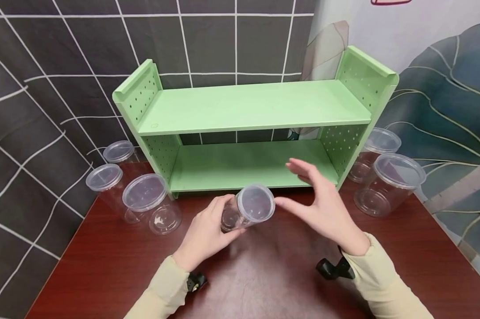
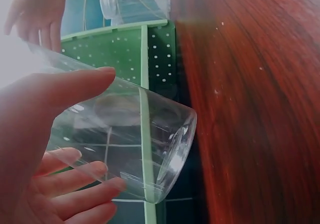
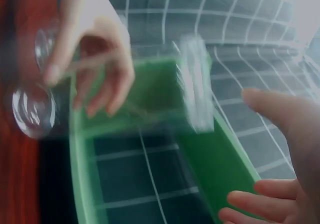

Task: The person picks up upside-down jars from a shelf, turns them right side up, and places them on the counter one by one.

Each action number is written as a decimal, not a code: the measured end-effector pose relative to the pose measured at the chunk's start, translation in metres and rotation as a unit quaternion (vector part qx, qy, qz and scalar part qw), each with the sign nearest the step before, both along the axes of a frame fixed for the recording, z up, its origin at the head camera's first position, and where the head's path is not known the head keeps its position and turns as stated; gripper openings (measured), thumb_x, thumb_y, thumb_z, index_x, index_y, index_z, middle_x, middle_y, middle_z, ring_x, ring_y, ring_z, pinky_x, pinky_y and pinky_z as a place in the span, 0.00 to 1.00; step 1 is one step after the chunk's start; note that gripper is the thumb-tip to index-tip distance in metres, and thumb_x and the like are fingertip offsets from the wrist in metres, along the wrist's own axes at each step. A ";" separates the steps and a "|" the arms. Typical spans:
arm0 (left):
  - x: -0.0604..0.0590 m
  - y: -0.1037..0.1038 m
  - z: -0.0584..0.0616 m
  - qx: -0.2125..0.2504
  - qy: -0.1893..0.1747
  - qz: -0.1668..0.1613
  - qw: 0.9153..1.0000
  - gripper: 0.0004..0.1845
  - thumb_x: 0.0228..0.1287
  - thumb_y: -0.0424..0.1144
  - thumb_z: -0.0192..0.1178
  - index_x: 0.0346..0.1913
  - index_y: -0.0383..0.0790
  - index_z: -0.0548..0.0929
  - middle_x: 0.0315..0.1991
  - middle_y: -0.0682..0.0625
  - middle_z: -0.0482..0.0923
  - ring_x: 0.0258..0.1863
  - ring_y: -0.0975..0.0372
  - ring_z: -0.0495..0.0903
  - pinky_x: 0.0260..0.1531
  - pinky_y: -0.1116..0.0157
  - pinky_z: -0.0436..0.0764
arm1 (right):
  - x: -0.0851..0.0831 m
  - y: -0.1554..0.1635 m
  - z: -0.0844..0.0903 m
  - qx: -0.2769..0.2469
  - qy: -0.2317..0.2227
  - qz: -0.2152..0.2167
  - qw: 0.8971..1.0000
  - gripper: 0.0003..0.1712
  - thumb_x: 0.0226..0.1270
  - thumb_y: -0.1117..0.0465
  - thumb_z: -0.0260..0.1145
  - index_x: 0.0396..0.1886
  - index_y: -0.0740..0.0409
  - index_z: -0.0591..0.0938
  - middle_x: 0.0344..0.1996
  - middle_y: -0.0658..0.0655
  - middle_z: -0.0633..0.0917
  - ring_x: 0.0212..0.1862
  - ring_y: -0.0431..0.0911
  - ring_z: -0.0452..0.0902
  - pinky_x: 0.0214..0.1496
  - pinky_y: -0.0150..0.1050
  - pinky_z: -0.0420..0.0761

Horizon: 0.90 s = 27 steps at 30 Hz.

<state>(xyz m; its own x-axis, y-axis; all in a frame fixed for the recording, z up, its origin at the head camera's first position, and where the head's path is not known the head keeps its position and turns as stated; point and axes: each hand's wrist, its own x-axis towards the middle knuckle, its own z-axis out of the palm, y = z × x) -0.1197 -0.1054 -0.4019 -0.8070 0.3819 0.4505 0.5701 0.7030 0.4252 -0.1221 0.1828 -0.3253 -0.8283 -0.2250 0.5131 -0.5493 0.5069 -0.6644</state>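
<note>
While I tilt the jar above the table, this is how things lie.

Left hand: my left hand point(image 1: 206, 232) grips the clear lidded jar point(image 1: 247, 212) round its body, thumb on one side and fingers point(image 2: 75, 181) curled under the other, clamped on the plastic.

Jar: it lies tilted, almost on its side, lid facing up toward me and base toward the shelf; it is just in front of the green shelf unit point(image 1: 253, 124), above the red-brown table point(image 1: 272, 274).

Right hand: my right hand point(image 1: 323, 208) is just beside the lid, fingers spread apart and straight, thumb pointing toward the lid rim; I cannot tell whether the thumb tip touches it. It holds nothing.

Shelf: two green boards between perforated side panels, standing at the back of the table against a dark wall with white lines.

Left group: three clear lidded jars point(image 1: 149, 201) stand upright close together, beside the shelf's left end.

Right group: two clear lidded jars point(image 1: 389, 184) stand upright beside the shelf's right end, the nearer one just in front of the other.

Sleeves: both arms wear pale beige sleeves point(image 1: 387, 279).
</note>
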 end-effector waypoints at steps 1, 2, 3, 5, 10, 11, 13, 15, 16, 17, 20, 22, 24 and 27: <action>0.000 -0.001 -0.001 0.003 -0.003 0.001 1.000 0.43 0.49 0.52 0.80 0.67 0.42 0.71 0.54 0.50 0.78 0.46 0.57 0.83 0.42 0.57 0.86 | -0.002 0.005 0.001 -0.009 0.001 -0.016 1.000 0.48 0.56 0.55 0.82 0.75 0.45 0.69 0.65 0.49 0.78 0.67 0.45 0.72 0.69 0.41 0.71; 0.000 -0.002 -0.001 0.007 -0.007 0.001 1.000 0.43 0.49 0.51 0.81 0.66 0.42 0.72 0.54 0.50 0.79 0.46 0.57 0.83 0.43 0.56 0.86 | -0.004 0.010 0.001 -0.018 0.002 -0.035 0.999 0.47 0.56 0.56 0.82 0.74 0.44 0.70 0.65 0.48 0.78 0.66 0.45 0.72 0.68 0.39 0.71; 0.000 -0.004 -0.002 0.009 -0.010 0.003 1.000 0.43 0.48 0.51 0.81 0.66 0.42 0.72 0.53 0.49 0.80 0.47 0.57 0.83 0.43 0.56 0.85 | -0.005 0.016 0.002 -0.031 0.000 -0.054 0.998 0.46 0.57 0.58 0.82 0.74 0.44 0.70 0.65 0.49 0.78 0.66 0.45 0.72 0.68 0.37 0.70; 0.000 -0.007 -0.003 0.011 -0.014 0.006 1.000 0.44 0.46 0.51 0.82 0.65 0.42 0.72 0.52 0.48 0.81 0.47 0.56 0.83 0.44 0.55 0.85 | -0.009 0.026 0.003 -0.059 -0.003 -0.095 0.994 0.45 0.57 0.61 0.81 0.73 0.47 0.71 0.64 0.49 0.79 0.65 0.46 0.73 0.68 0.35 0.71; 0.000 -0.016 -0.003 0.009 -0.029 0.027 0.999 0.47 0.44 0.51 0.84 0.66 0.39 0.71 0.49 0.44 0.83 0.48 0.53 0.83 0.46 0.53 0.84 | -0.019 0.051 0.006 -0.126 0.022 -0.193 0.973 0.42 0.55 0.68 0.80 0.70 0.56 0.74 0.61 0.55 0.80 0.62 0.45 0.76 0.66 0.35 0.74; 0.000 -0.018 -0.002 0.012 -0.031 0.029 0.999 0.48 0.44 0.51 0.84 0.66 0.38 0.71 0.49 0.43 0.83 0.48 0.52 0.83 0.46 0.52 0.84 | -0.021 0.055 0.007 -0.139 0.027 -0.209 0.967 0.41 0.55 0.68 0.80 0.70 0.56 0.75 0.61 0.56 0.80 0.61 0.45 0.76 0.65 0.35 0.75; 0.000 -0.022 0.000 0.017 -0.033 0.031 0.999 0.49 0.44 0.51 0.83 0.67 0.37 0.70 0.50 0.42 0.83 0.49 0.51 0.84 0.47 0.51 0.85 | -0.024 0.064 0.009 -0.160 0.033 -0.239 0.957 0.40 0.56 0.69 0.79 0.69 0.56 0.76 0.60 0.57 0.80 0.59 0.45 0.77 0.63 0.35 0.76; 0.000 -0.026 0.001 0.023 -0.034 0.030 0.999 0.50 0.45 0.51 0.83 0.68 0.37 0.69 0.51 0.41 0.83 0.49 0.50 0.84 0.48 0.51 0.85 | -0.028 0.071 0.011 -0.173 0.033 -0.263 0.949 0.39 0.56 0.68 0.79 0.69 0.55 0.76 0.61 0.58 0.80 0.59 0.44 0.78 0.63 0.34 0.76; 0.000 -0.028 0.002 0.026 -0.037 0.029 0.999 0.50 0.46 0.51 0.83 0.69 0.38 0.68 0.52 0.41 0.83 0.50 0.50 0.84 0.48 0.51 0.84 | -0.030 0.075 0.012 -0.175 0.032 -0.270 0.946 0.39 0.57 0.68 0.78 0.69 0.55 0.76 0.61 0.58 0.80 0.59 0.45 0.78 0.64 0.35 0.76; 0.000 -0.030 0.002 0.027 -0.040 0.030 0.998 0.51 0.46 0.51 0.83 0.71 0.38 0.67 0.53 0.41 0.83 0.50 0.50 0.84 0.49 0.51 0.84 | -0.033 0.078 0.013 -0.171 0.032 -0.277 0.945 0.38 0.57 0.67 0.78 0.69 0.54 0.76 0.61 0.57 0.80 0.60 0.44 0.78 0.64 0.35 0.75; -0.001 -0.036 0.002 0.026 -0.052 0.033 0.998 0.52 0.46 0.51 0.83 0.71 0.39 0.65 0.53 0.41 0.83 0.49 0.50 0.84 0.49 0.51 0.84 | -0.042 0.088 0.014 -0.149 0.024 -0.292 0.945 0.37 0.60 0.64 0.77 0.69 0.52 0.77 0.62 0.56 0.80 0.62 0.43 0.77 0.66 0.34 0.73; -0.001 -0.039 0.001 0.023 -0.062 0.037 0.997 0.51 0.47 0.49 0.83 0.71 0.39 0.64 0.51 0.41 0.83 0.47 0.50 0.85 0.47 0.51 0.85 | -0.049 0.092 0.014 -0.133 0.022 -0.298 0.945 0.35 0.61 0.63 0.77 0.69 0.52 0.77 0.61 0.55 0.81 0.61 0.42 0.78 0.65 0.34 0.75; -0.002 -0.041 0.000 0.023 -0.072 0.041 0.996 0.48 0.47 0.48 0.82 0.68 0.39 0.66 0.48 0.41 0.85 0.44 0.50 0.86 0.44 0.52 0.85 | -0.055 0.095 0.013 -0.122 0.020 -0.305 0.944 0.33 0.62 0.62 0.76 0.68 0.51 0.78 0.60 0.55 0.82 0.58 0.40 0.80 0.61 0.33 0.77; -0.003 -0.044 -0.002 0.029 -0.087 0.045 0.995 0.43 0.48 0.46 0.82 0.64 0.39 0.68 0.43 0.42 0.86 0.40 0.51 0.86 0.40 0.52 0.85 | -0.061 0.096 0.011 -0.119 0.032 -0.314 0.942 0.29 0.63 0.63 0.75 0.65 0.52 0.80 0.56 0.55 0.84 0.52 0.37 0.83 0.54 0.31 0.81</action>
